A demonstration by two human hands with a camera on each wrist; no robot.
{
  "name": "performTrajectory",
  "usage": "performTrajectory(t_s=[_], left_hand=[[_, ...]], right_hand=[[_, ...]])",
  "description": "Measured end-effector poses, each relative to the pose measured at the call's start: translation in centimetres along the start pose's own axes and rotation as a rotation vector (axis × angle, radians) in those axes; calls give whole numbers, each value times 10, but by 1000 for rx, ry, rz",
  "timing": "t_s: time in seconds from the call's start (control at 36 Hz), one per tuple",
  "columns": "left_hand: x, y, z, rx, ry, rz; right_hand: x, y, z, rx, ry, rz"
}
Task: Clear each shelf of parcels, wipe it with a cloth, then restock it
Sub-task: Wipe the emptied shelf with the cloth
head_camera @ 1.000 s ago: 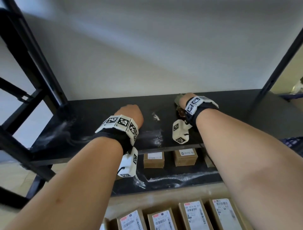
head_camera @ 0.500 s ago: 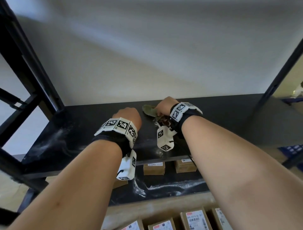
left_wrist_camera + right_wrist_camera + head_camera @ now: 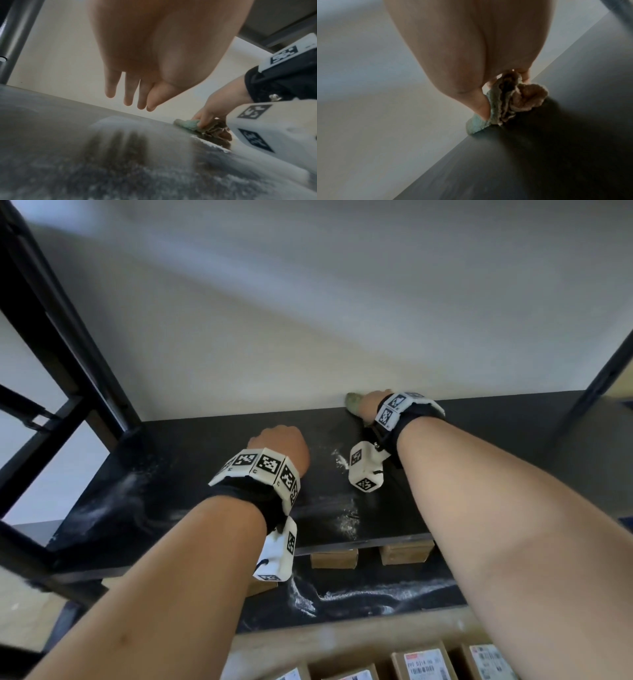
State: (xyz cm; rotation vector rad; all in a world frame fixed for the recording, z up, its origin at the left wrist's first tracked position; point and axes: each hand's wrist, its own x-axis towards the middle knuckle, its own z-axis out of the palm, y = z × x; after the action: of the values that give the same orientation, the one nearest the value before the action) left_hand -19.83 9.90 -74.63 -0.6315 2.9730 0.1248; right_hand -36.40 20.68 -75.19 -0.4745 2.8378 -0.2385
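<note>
Dusty black shelf (image 3: 178, 474) meets a pale wall; at its back edge the right hand (image 3: 368, 405) grips the crumpled cloth (image 3: 188, 123). Left hand (image 3: 137, 54) hovers above, fingers relaxed, holding nothing.

shelf (image 3: 496, 440) right: open | back: wall (image 3: 308, 354) | left: post (image 3: 68, 330)

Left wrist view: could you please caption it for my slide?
Right hand presses a green cloth onto the dusty shelf.
</note>
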Motion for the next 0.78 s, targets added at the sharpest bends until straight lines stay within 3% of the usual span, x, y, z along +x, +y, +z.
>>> performTrajectory(t_s=[0.06, 0.19, 0.33, 0.5, 0.58, 0.67, 0.78], left_hand=[[-1, -1, 0, -16, -9, -1], [-8, -4, -5, -5, -7, 4], [-23, -9, -12, 16, -19, -14], [-52, -15, -13, 9, -2, -38], [-67, -18, -12, -10, -11, -40], [-82, -20, -11, -30, -14, -41], [-101, -22, -5, -33, -27, -78]], right_hand=[[-8, -12, 3, 58, -21, -63], [-23, -50, 5, 57, -121, -41], [-41, -54, 6, 27, -198, -100], [-81, -44, 13, 146, -196, -102], [-51, -37, 35, 126, -171, -71], [-57, -34, 48, 69, -142, -25], [-132, -46, 32, 87, -96, 9]])
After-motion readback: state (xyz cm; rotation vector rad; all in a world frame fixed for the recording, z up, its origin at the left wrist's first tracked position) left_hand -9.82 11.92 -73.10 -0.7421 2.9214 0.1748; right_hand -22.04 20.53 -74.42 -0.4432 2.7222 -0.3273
